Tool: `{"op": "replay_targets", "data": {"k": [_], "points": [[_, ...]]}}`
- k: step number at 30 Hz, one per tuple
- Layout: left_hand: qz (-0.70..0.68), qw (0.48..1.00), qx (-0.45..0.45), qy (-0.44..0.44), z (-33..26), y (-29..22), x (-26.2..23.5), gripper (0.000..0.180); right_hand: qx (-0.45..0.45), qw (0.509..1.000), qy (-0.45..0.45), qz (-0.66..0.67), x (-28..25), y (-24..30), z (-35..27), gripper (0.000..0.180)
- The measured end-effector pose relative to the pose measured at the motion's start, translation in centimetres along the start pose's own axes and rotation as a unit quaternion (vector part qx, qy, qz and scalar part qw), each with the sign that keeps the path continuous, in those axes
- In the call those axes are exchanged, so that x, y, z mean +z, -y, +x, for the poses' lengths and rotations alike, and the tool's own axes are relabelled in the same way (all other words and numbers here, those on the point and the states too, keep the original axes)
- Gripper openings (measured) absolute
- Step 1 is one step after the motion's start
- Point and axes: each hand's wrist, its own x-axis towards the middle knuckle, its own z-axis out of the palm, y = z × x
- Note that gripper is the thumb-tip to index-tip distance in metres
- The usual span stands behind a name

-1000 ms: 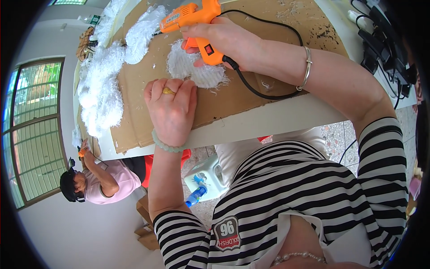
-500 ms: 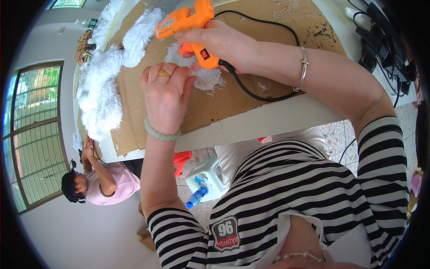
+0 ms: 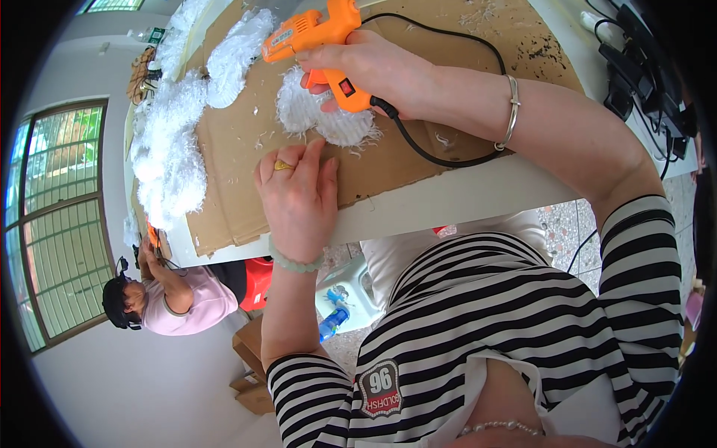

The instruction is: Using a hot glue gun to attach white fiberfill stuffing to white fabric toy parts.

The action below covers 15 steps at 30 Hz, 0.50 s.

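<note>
An orange hot glue gun (image 3: 314, 37) with a black cord is gripped in my right hand (image 3: 377, 71), its nozzle pointing left. Beneath it, a white fringed fabric piece (image 3: 299, 112) lies on the brown cardboard sheet (image 3: 418, 160); the gun and hand cover part of it. Closer to the near edge of the cardboard is my left hand (image 3: 297, 194), its fingers curled and back upward. Whatever those fingers may hold is hidden beneath them.
Fluffy white pieces (image 3: 172, 149) pile up along the left of the table. Black power strips and cables (image 3: 635, 75) sit at the right. A person in pink (image 3: 187, 302) works at the far left. A pale stool (image 3: 358, 291) with a blue bottle (image 3: 333, 322) stands below the table.
My left hand has drawn back toward the near edge, away from the white fabric piece, uncovering more of it. The glue gun in my right hand has barely moved.
</note>
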Motion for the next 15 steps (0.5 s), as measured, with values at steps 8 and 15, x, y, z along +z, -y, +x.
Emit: {"op": "replay_targets", "data": {"k": [8, 15], "points": [[0.028, 0.999, -0.004, 0.028, 0.4, -0.1, 0.3, 0.031, -0.008, 1.000, -0.007, -0.010, 0.0, -0.3, 0.0, 0.044], [0.016, 1.000, 0.005, 0.015, 1.3, 0.3, 0.4, 0.028, -0.013, 1.000, 0.013, 0.006, 0.0, -0.5, 0.5, 0.044]]}}
